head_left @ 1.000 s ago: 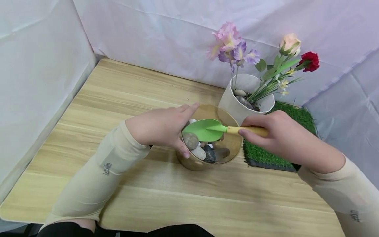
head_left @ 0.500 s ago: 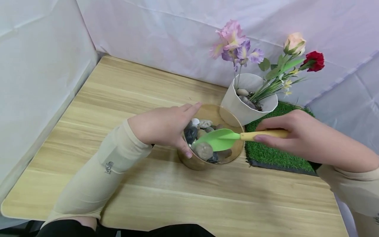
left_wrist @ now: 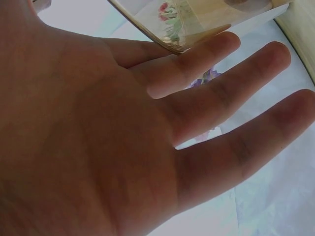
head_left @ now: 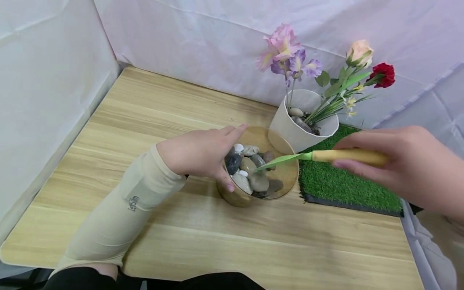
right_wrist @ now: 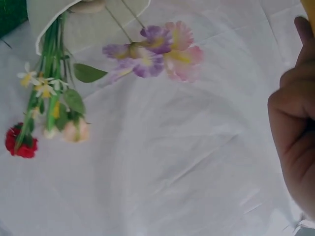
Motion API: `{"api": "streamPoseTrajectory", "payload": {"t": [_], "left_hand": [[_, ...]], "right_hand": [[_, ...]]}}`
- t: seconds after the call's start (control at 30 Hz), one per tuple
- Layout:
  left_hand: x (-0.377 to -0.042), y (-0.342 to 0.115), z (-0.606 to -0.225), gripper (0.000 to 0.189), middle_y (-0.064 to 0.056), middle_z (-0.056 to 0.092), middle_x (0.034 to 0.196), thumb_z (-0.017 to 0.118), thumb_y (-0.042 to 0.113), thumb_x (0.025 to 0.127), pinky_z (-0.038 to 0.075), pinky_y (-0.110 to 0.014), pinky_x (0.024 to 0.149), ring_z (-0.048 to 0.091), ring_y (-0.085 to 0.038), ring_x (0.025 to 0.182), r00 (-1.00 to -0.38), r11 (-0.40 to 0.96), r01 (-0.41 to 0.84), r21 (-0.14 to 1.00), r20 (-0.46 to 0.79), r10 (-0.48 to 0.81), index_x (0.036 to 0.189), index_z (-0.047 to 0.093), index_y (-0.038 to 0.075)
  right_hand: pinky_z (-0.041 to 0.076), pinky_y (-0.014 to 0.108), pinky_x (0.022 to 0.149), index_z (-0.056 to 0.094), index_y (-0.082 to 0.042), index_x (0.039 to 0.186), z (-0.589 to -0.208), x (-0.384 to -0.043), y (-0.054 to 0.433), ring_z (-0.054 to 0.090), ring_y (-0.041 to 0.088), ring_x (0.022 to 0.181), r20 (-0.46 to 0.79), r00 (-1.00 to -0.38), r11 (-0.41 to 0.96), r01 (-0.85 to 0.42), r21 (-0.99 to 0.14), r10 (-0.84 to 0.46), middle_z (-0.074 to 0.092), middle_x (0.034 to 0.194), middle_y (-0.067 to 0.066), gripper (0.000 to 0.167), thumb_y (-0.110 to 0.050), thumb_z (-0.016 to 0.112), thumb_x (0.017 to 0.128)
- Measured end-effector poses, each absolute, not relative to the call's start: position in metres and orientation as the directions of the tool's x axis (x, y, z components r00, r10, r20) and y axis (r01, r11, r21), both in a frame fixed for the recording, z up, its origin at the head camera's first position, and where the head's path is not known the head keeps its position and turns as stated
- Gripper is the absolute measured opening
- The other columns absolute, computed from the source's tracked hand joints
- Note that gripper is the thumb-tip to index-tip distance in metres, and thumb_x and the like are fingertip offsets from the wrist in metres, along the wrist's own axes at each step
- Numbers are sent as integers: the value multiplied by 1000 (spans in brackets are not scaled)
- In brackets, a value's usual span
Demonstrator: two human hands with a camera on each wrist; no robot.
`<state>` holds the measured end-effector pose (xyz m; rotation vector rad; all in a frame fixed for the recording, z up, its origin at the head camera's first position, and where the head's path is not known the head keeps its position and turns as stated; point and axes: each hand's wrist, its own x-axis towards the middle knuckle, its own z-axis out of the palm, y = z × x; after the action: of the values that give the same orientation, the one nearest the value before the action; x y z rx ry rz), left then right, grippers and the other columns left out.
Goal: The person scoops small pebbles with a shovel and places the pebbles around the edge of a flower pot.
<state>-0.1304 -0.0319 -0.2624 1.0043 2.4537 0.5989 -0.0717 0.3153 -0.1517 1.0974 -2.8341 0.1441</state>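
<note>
A translucent amber bowl stands on the wooden table, with several pebbles inside. My left hand rests against its left side, thumb at the near rim and index finger along the far rim. In the left wrist view the other fingers of that hand are straight and spread. My right hand grips a small garden trowel by its yellow handle. The green blade is turned nearly edge-on, its tip low over the pebbles. A grey-brown pebble lies just below the tip.
Behind the bowl stands a white pot holding artificial flowers and a few stones. A green turf mat lies to the right, partly under my right hand. White cloth hangs behind and beside the wooden table.
My right hand has moved right with the trowel, and the blade has tipped edge-on. The grey-brown pebble that was at the blade now lies among the others. My left hand keeps its place.
</note>
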Motion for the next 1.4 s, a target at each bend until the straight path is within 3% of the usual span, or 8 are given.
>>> {"api": "streamPoseTrajectory", "payload": {"t": [0.07,0.13,0.23,0.3,0.53,0.7,0.93,1.4], "left_hand": [[-130,-32,-262,148,-17,40,167,101,54,72,44,-47,117,55,-32,140,-650,645,548,533,-214,729,173,8,0],[-130,-32,-262,148,-16,39,168,101,54,71,44,-47,117,54,-32,141,-651,646,546,534,-214,728,172,8,0],[-131,-31,-262,148,-16,37,169,101,54,71,43,-47,118,52,-33,143,-654,652,540,532,-222,723,173,7,0],[-131,-31,-262,149,-16,36,170,101,55,71,42,-47,119,50,-32,145,-658,661,529,532,-235,715,173,6,1],[-131,-31,-261,147,-13,40,167,101,54,71,45,-44,116,55,-26,137,-663,672,519,528,-248,706,174,7,4],[-131,-33,-261,148,-12,41,165,100,55,71,47,-43,113,58,-23,126,-660,665,520,536,-242,711,174,7,4],[-131,-31,-262,148,-11,43,164,100,56,72,47,-44,112,57,-23,128,-656,656,523,544,-235,717,174,7,4],[-129,-20,-258,147,-14,39,168,101,52,74,47,-46,114,56,-29,139,-648,659,540,523,-241,722,173,5,2]], "right_hand": [[40,14,54,80,-28,106,-154,-69,305,47,-1,60,163,-697,706,-708,-4,-698,62,86,-23,19,-38,88,92],[40,15,53,81,-27,110,-157,-68,295,47,-2,62,177,-661,675,-737,27,-729,61,89,-23,27,-51,80,98],[39,22,48,78,-39,123,-172,-73,291,44,-3,62,155,-625,639,-766,73,-766,55,93,-26,33,-61,72,100],[32,23,46,73,-47,128,-190,-84,297,39,-6,63,151,-580,596,-796,104,-801,50,94,-28,34,-56,81,96],[23,32,40,60,-53,102,-223,-116,282,35,2,54,-31,-593,578,-795,186,-805,44,80,-23,17,-69,66,100],[30,32,41,59,-44,92,-201,-130,236,40,7,56,-164,-582,549,-809,210,-796,47,71,-17,32,-74,55,102],[54,39,62,72,-26,87,-144,-151,180,61,15,65,-539,-575,675,-737,15,-616,67,79,-7,32,-54,72,102],[45,31,64,72,-14,91,-137,-211,242,36,12,54,-844,-307,857,-426,-291,-439,41,61,-4,35,-40,63,112]]}}
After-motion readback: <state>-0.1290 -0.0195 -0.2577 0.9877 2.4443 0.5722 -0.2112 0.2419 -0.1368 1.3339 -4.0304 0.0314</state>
